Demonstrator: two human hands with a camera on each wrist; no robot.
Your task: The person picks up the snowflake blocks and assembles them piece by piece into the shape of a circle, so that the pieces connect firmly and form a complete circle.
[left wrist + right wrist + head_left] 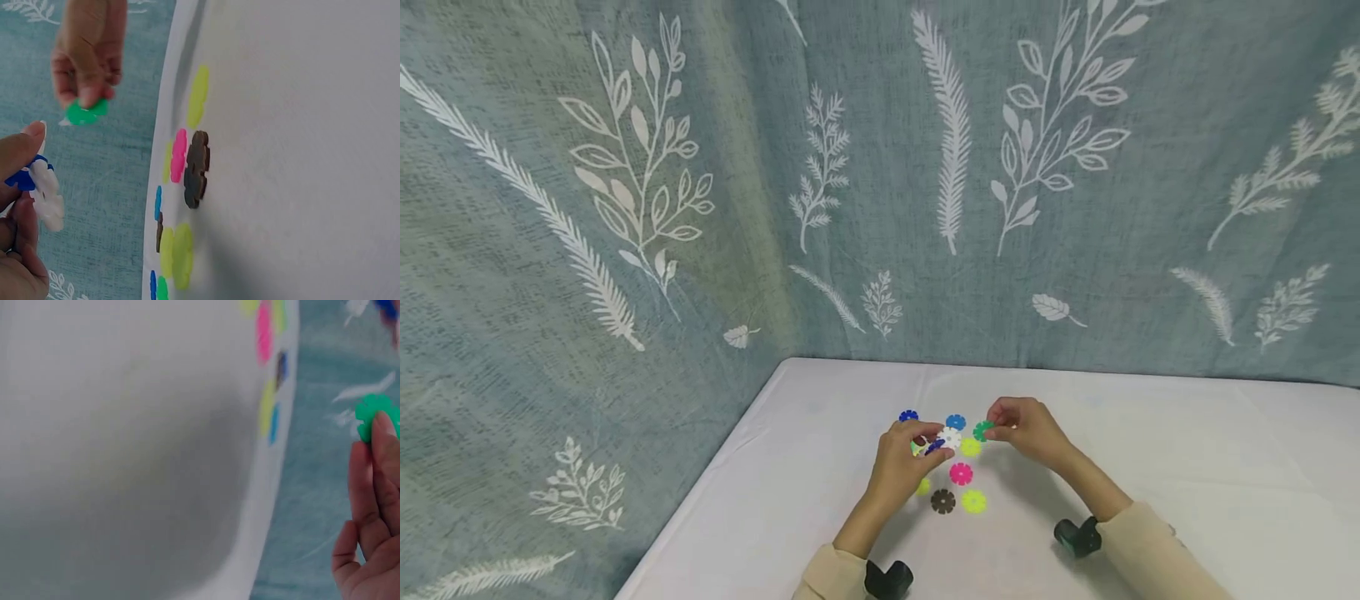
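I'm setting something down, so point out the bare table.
White tablecloth is bare right of the right hand, and between the left hand and the patterned curtain on the left. It's crowded beside the left hand, where notched discs cluster.

From the bottom edge of the frame, a broad lane runs up the desk [992, 558] between the two forearms, pinched by a black wrist device [1077, 537] on its right. At centre it meets the flat brown disc [943, 502] and pink disc [961, 474]. Above, only a slim gap parts the left hand's [904, 457] white disc [950, 438] from the right hand's [1028, 432] green disc [982, 431]. Fabric [1075, 317] bars the far edge.
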